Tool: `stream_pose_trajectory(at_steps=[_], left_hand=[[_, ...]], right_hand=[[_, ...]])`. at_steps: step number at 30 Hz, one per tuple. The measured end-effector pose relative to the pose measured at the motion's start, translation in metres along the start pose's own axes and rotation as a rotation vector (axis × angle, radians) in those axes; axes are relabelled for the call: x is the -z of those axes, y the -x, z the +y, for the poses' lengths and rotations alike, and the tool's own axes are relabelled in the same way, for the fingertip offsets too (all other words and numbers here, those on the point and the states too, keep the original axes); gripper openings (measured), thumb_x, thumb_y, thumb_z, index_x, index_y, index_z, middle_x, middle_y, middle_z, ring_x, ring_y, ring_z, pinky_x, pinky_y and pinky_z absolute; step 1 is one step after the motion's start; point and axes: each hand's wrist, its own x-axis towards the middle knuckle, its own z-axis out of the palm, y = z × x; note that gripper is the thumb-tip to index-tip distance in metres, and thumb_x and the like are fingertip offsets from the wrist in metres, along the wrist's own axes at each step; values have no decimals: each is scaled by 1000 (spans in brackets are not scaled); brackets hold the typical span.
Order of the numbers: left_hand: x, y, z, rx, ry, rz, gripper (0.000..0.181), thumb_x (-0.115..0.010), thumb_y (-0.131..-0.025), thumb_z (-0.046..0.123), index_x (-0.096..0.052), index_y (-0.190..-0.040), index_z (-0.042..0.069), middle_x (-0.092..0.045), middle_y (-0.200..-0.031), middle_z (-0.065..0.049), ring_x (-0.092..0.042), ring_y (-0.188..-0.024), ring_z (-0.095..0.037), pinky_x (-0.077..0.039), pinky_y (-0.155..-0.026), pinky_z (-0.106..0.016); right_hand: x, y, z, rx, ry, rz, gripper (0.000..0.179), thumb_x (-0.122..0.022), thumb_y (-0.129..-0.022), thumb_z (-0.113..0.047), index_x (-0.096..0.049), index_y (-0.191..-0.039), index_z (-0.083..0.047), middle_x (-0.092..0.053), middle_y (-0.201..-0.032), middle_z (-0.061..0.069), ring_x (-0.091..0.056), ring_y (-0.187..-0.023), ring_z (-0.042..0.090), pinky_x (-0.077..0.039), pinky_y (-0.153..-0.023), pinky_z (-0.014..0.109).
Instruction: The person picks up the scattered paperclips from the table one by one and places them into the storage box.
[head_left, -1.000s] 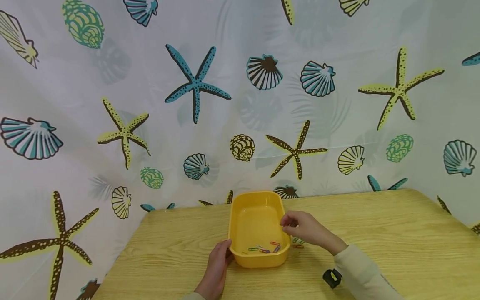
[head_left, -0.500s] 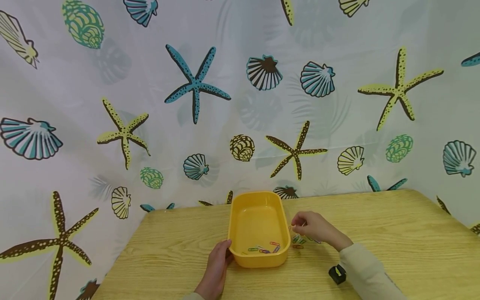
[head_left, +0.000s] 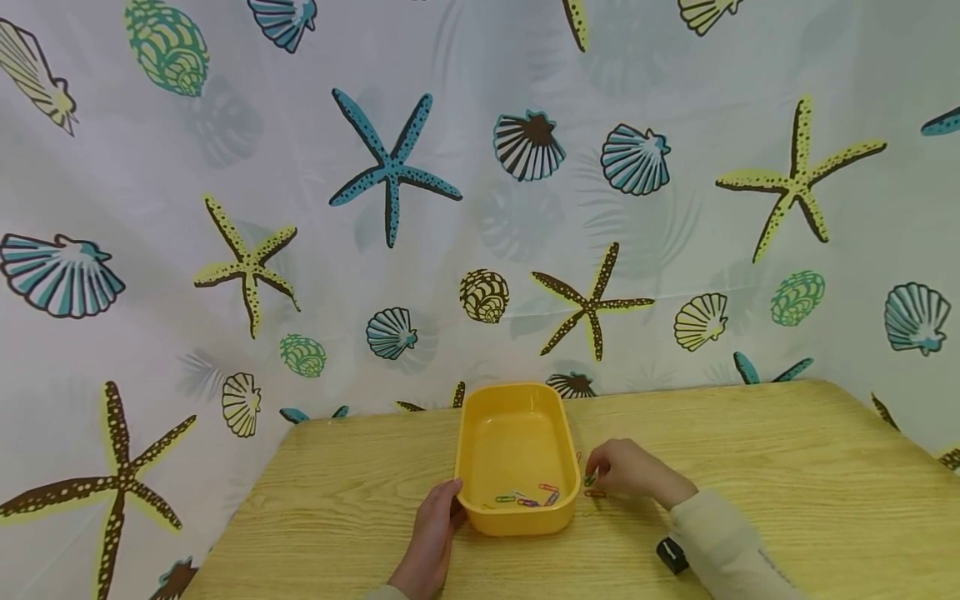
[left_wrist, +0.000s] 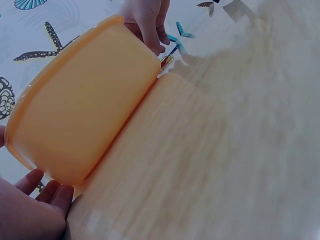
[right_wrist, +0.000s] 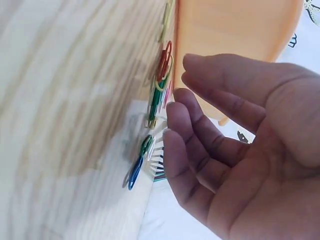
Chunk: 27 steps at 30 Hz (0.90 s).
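Note:
My left hand point(head_left: 433, 533) grips the near left corner of a yellow plastic tray point(head_left: 517, 522), thumb at the rim. In the left wrist view its fingertips point(left_wrist: 64, 196) touch the outer wall. Several coloured paper clips point(head_left: 528, 502) lie at the tray's near end. Just right of the tray, my right hand point(head_left: 630, 468) is low over more loose paper clips point(head_left: 595, 493). In the right wrist view its fingers are slightly bent and nothing shows between them. Red, yellow and green paper clips point(right_wrist: 159, 100) lie beside the fingertips, with a blue paper clip point(right_wrist: 134, 174) closer.
The wooden table point(head_left: 337, 500) reaches back to a white curtain point(head_left: 450, 333) printed with shells and starfish. A small black device point(head_left: 672, 555) sits by my right sleeve point(head_left: 720, 542).
My right hand has moved from over the tray's right rim to the right and then down to the loose paper clips. My left hand and the tray have stayed put.

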Motion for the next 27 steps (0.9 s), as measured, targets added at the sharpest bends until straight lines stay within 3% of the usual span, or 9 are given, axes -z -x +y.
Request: stream_pose_trajectory(at_steps=[7,13,27], left_hand=[[1,-1,0,11,-5,10,47,-43,-103,27,-41,-132,-11,-47,-133,-23,-46,-122,-32,-39,-104,-45],[1,-1,-1,5,-3,11,47,-43,-102,26,-41,-131,-11,-47,-132,-23,-46,-122,-32,-39,-104,-45],[0,0,-1,-5,21,12,46,-45,-102,26,-42,-130,-11,-48,-130,-22,-48,-119,-30,-40,-102,-44]], right_hand=[[-6,0,0,33,51,-10,10,-75,-72,1,-70,-79,-4,-60,-70,-4,-49,-63,7,-47,-57,25],[-7,3,-2,25,-14,-33,14,-72,-67,6,-67,-70,-7,-58,-64,-6,-48,-58,7,-45,-52,23],[5,5,0,43,7,-75,14,-73,-73,0,-63,-68,-8,-53,-65,-8,-44,-58,5,-42,-53,23]])
